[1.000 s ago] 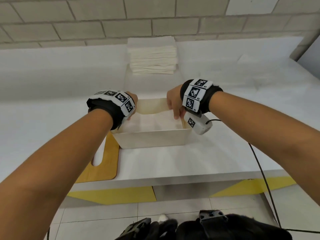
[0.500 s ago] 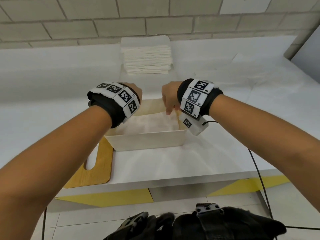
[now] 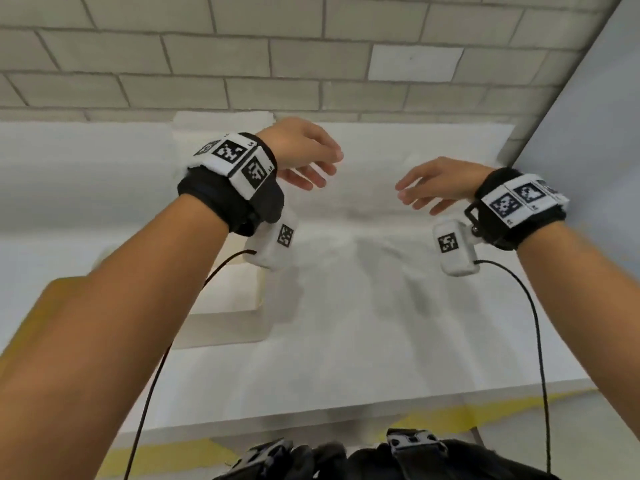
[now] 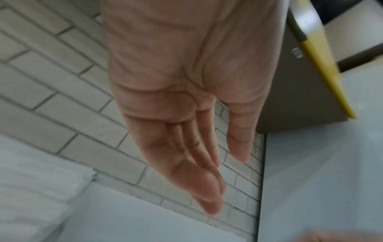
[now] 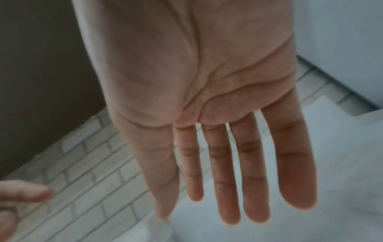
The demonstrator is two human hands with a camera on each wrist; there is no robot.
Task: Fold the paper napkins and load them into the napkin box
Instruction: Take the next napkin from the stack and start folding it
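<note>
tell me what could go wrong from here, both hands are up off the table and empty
1. The left hand and right hand hover open over a loose napkin spread on the table; grabbing it unevenly could skew the fold.
2. The napkin box sits beneath the left forearm, partly hidden, so a careless drop of that arm might knock it.
3. The wrist camera cables hang above the sheet and could drag across it.

In front of me the white tabletop (image 3: 346, 341) runs back to the brick wall, carrying the napkin box (image 3: 239, 306) at my left, a napkin stack (image 3: 221, 117) against the wall, and a yellow board (image 3: 52, 292) beside the box.
</note>
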